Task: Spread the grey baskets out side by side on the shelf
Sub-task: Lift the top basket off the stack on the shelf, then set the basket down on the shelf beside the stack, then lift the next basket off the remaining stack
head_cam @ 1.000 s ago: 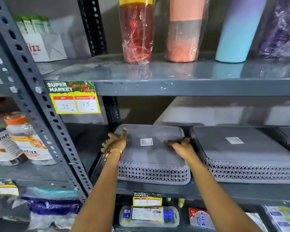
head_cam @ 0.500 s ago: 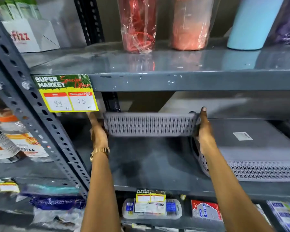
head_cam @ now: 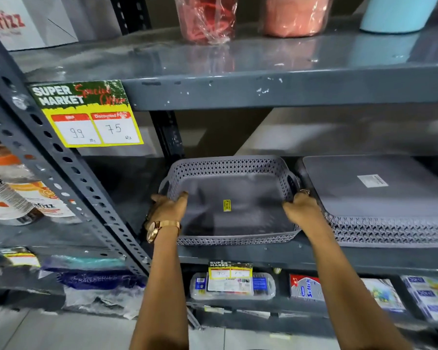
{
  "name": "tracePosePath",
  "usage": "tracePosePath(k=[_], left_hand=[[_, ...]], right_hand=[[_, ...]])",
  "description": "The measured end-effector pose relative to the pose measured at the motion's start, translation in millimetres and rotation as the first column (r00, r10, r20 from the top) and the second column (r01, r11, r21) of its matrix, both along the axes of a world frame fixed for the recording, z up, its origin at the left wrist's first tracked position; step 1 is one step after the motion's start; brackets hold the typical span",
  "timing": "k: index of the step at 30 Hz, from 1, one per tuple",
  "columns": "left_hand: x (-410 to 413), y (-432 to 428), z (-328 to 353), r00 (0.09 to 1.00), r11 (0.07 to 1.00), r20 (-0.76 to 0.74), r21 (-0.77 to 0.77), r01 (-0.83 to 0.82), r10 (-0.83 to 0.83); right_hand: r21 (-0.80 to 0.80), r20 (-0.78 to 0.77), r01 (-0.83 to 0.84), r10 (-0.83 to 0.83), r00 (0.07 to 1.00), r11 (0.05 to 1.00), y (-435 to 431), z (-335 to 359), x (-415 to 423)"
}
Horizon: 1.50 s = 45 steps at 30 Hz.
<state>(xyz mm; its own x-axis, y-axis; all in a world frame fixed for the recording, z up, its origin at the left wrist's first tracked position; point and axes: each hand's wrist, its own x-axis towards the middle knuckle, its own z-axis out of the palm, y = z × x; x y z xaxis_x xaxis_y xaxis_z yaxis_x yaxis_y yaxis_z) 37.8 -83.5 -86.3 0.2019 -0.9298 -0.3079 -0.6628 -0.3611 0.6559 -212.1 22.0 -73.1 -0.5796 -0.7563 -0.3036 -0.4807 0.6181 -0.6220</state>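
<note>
I have 1 grey basket open side up on the middle shelf, and both hands are on it: my left hand grips the left side wall, thumb hooked over the rim into the tray and the other fingers hidden outside it, while my right hand clamps the right wall the same way, next to its handle cut-out. The basket's long axis runs left to right, parallel to the shelf edge, and its front rim sits just at that edge. The relation that matters is on the right: the upturned stack of baskets lies just beside my right hand, almost touching the held basket, so I judge any spreading must go leftward, toward the bare shelf by the slotted upright. My left hand leads that way.
</note>
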Motion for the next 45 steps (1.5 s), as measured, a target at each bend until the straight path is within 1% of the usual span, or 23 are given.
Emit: tracePosePath(k=[2, 4, 7, 9, 11, 12, 14, 16, 18, 22, 24, 27, 29, 32, 33, 35, 37, 38, 39, 41, 42, 44, 45], left_hand=[[-3, 6, 1, 0.997, 1.000, 0.082, -0.002, 0.002, -0.001], [-11, 11, 6, 0.987, 0.999, 0.159, -0.038, -0.005, 0.011], [-45, 16, 24, 0.965, 0.953, 0.262, -0.291, 0.079, 0.000], [-85, 25, 40, 0.967, 0.859, 0.223, -0.465, 0.215, -0.121], [-129, 39, 50, 0.947, 0.770, 0.097, -0.561, 0.305, -0.305], [-155, 51, 54, 0.914, 0.745, 0.009, -0.577, 0.336, -0.405], [-199, 77, 61, 0.826, 0.728, -0.158, -0.579, 0.366, -0.541], [-235, 96, 59, 0.773, 0.727, -0.153, -0.492, 0.480, -0.615], [-268, 107, 49, 0.783, 0.751, -0.083, -0.360, 0.554, -0.617], [-305, 109, 26, 0.904, 0.852, 0.030, -0.322, 0.413, -0.427], [-319, 115, 15, 0.931, 0.891, 0.021, -0.282, 0.355, -0.364], [-333, 114, 2, 0.963, 0.941, -0.002, -0.212, 0.264, -0.270], [-341, 114, 0, 0.976, 0.959, -0.023, -0.191, 0.208, -0.216], [-351, 121, 15, 0.981, 0.962, -0.169, -0.267, 0.052, -0.100], [-352, 123, 21, 0.964, 0.943, -0.251, -0.332, -0.003, -0.085], [-355, 129, 37, 0.886, 0.875, -0.454, -0.463, -0.141, -0.097], [-355, 133, 50, 0.796, 0.806, -0.600, -0.508, -0.302, -0.080], [-353, 134, 56, 0.726, 0.799, -0.683, -0.477, -0.366, -0.075], [-350, 133, 58, 0.643, 0.813, -0.763, -0.415, -0.409, -0.065], [-335, 135, 59, 0.492, 0.856, -0.868, -0.306, -0.416, -0.071], [-328, 140, 60, 0.456, 0.867, -0.888, -0.268, -0.420, -0.054], [-313, 143, 54, 0.462, 0.901, -0.887, -0.203, -0.383, -0.004], [-308, 145, 50, 0.473, 0.923, -0.881, -0.169, -0.347, 0.016]], right_hand=[[-0.001, 0.008, -0.028, 0.028, 1.000, 1.000, 9, 4, 3], [-0.004, 0.069, -0.047, 0.048, 0.996, 0.999, 16, 9, 1], [-0.076, 0.247, -0.022, 0.040, 0.968, 0.997, 27, 18, -18], [-0.205, 0.405, 0.054, 0.034, 0.914, 0.977, 37, 32, -37], [-0.344, 0.508, 0.190, 0.012, 0.861, 0.920, 50, 45, -61], [-0.415, 0.508, 0.239, 0.006, 0.861, 0.878, 59, 50, -78], [-0.509, 0.416, 0.261, -0.031, 0.909, 0.820, 79, 55, -113], [-0.506, 0.224, 0.239, -0.141, 0.964, 0.829, 92, 46, -152], [-0.464, 0.087, 0.248, -0.234, 0.968, 0.851, 105, 39, -194], [-0.365, -0.032, 0.202, -0.229, 0.973, 0.909, 109, 18, -258], [-0.296, 0.012, 0.213, -0.219, 0.976, 0.931, 106, 6, -284], [-0.219, 0.150, 0.220, -0.190, 0.970, 0.951, 100, -1, -300], [-0.233, 0.191, 0.256, -0.214, 0.958, 0.938, 96, -4, -307], [-0.374, 0.162, 0.265, -0.219, 0.962, 0.889, 83, -11, -325], [-0.443, 0.186, 0.277, -0.215, 0.959, 0.853, 82, -3, -328], [-0.582, 0.298, 0.354, -0.212, 0.931, 0.732, 90, 26, -327], [-0.656, 0.413, 0.434, -0.189, 0.891, 0.617, 99, 43, -328], [-0.651, 0.484, 0.484, -0.171, 0.858, 0.584, 104, 48, -330], [-0.605, 0.566, 0.540, -0.162, 0.809, 0.585, 109, 49, -332], [-0.495, 0.672, 0.580, -0.138, 0.728, 0.647, 118, 46, -340], [-0.455, 0.700, 0.571, -0.123, 0.704, 0.684, 121, 44, -344], [-0.378, 0.715, 0.507, -0.104, 0.692, 0.775, 125, 38, -353], [-0.332, 0.694, 0.455, -0.113, 0.711, 0.826, 124, 30, -361]])
